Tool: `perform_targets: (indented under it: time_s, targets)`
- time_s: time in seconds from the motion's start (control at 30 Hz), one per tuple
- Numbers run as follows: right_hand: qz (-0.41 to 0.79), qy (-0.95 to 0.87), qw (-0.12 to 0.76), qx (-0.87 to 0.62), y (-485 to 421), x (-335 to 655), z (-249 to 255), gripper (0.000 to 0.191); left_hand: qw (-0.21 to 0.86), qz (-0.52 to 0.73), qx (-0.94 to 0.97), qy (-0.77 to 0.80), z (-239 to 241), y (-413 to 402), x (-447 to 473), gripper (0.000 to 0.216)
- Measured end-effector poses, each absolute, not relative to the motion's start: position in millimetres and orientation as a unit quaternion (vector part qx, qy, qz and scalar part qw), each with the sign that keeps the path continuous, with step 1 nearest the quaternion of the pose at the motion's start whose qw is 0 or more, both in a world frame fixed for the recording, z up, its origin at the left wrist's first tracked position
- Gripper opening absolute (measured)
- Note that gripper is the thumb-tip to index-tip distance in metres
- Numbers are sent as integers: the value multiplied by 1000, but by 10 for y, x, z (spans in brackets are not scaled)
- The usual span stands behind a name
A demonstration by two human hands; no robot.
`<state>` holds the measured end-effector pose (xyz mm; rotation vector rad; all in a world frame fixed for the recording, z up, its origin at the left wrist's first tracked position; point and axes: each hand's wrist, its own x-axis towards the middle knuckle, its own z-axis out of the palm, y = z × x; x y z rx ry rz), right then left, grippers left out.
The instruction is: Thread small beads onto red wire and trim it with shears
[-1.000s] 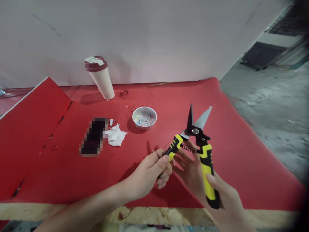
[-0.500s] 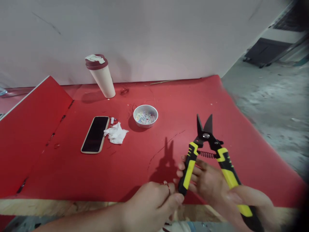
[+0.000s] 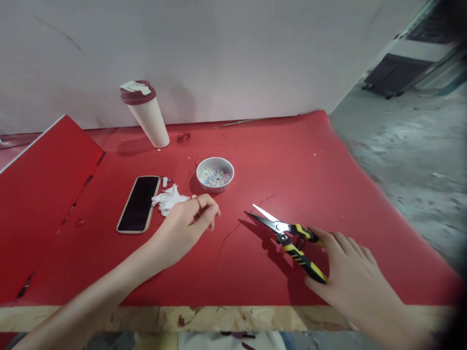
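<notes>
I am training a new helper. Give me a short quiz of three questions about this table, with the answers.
1. True or false: the snips stand upright in the right hand.
2. Which thing lies nearest the left hand? A) cup B) crumpled tissue C) snips
3. Which flat thing lies just left of the tissue?

Key:
1. False: they lie on the red cover, with the hand on their handles.
2. B
3. The phone
</notes>
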<state>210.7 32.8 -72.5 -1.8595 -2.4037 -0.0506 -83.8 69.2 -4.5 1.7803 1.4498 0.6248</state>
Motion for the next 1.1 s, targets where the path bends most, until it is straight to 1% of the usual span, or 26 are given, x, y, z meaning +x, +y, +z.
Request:
perform_targets:
  time_s: [0.1, 0.13, 0.2, 0.27, 0.3, 0.37, 0.43, 0.57, 0.67, 0.77, 0.87, 1.03, 1.1]
  targets:
    - [-54, -796, 33, -602, 340, 2180, -725, 57, 317, 248, 773, 490, -59, 843, -745, 17]
    - [-58, -805, 32, -589, 341, 2203, -715, 57, 313, 246, 794, 459, -95, 912, -690, 20]
    - [-50, -829, 36, -557, 331, 2240, -697, 59, 318, 226, 835, 389, -210, 1076, -554, 34]
    - [-29, -849, 45, -526, 305, 2264, -693, 60, 345, 190, 859, 327, -363, 1257, -405, 42]
    - [-19, -856, 49, -515, 289, 2273, -699, 61, 355, 159, 872, 297, -443, 1346, -335, 42]
    - [-4, -866, 53, -497, 256, 2291, -720, 60, 339, 89, 901, 257, -589, 1498, -217, 42]
    - [4, -870, 56, -489, 237, 2319, -749, 58, 299, 40, 928, 218, -704, 1595, -140, 44]
    - [9, -858, 63, -510, 251, 2410, -799, 63, 209, -18, 952, 223, -833, 1589, -100, 46]
    - [20, -851, 58, -521, 284, 2453, -816, 64, 122, -19, 956, 265, -881, 1492, -116, 46]
    - [17, -853, 51, -520, 326, 2424, -818, 61, 63, -5, 941, 331, -905, 1429, -128, 47]
    - [7, -855, 45, -517, 394, 2354, -808, 55, 46, -5, 929, 367, -900, 1443, -128, 48]
    - [-6, -865, 32, -501, 558, 2304, -760, 48, 64, -12, 931, 358, -880, 1552, -125, 49]
    - [3, -875, 20, -484, 613, 2310, -744, 53, 69, -13, 933, 354, -887, 1590, -125, 49]
